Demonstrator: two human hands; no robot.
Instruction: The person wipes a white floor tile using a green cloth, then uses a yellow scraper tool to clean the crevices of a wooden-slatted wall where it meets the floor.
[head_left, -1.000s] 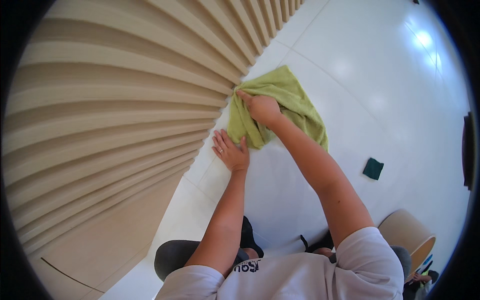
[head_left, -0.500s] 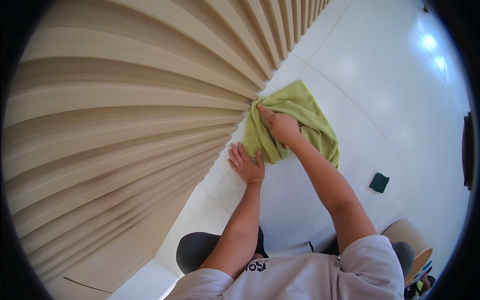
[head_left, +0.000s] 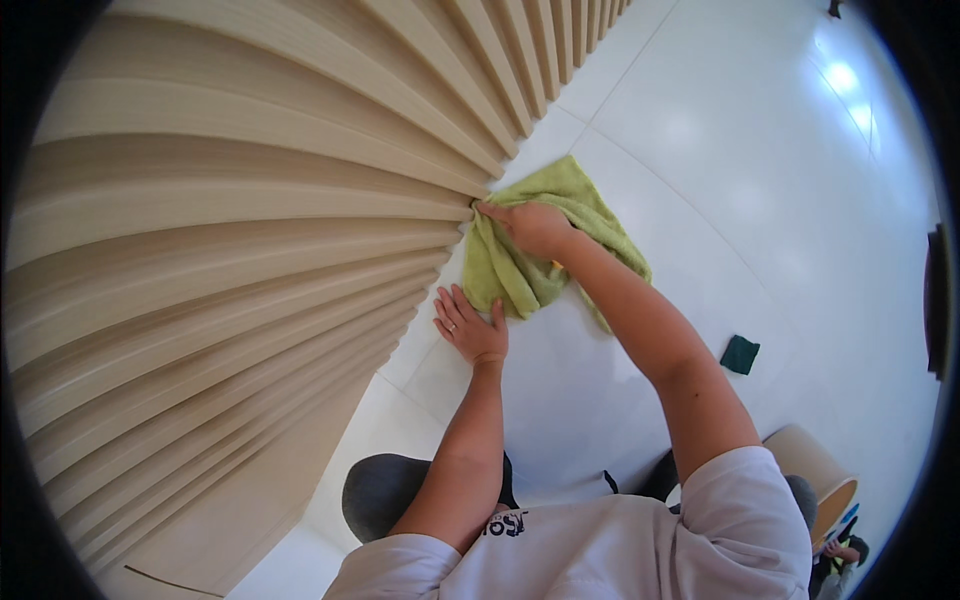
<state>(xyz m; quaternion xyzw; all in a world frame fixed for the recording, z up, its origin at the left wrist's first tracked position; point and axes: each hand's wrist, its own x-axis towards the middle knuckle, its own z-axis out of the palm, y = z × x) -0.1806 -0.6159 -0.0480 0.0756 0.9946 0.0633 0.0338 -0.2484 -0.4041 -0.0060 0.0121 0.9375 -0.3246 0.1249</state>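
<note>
A lime-green cleaning cloth (head_left: 500, 272) lies bunched and folded on the white floor against the foot of the wood slats (head_left: 300, 205). My right hand (head_left: 540, 230) is on top of it, index finger stretched out and pressing a corner of the cloth into the gap at the base of the slats. The other fingers are curled into the cloth and partly hidden. Flat on the floor, beside the cloth's near edge, rests my left hand (head_left: 472, 328), fingers spread and holding nothing; a ring shows on it.
A dark green scouring pad (head_left: 740, 354) lies on the glossy tiled floor (head_left: 690, 230) to the right. Behind my right shoulder stands a beige rounded object (head_left: 812, 465), with another person (head_left: 843, 558) partly visible near it. My knee (head_left: 380, 495) is close to the panel.
The whole view has shifted slightly. The cloth's right part has drawn in toward the slats, and my right fingertip presses at their base. My left hand stays planted on the floor.
</note>
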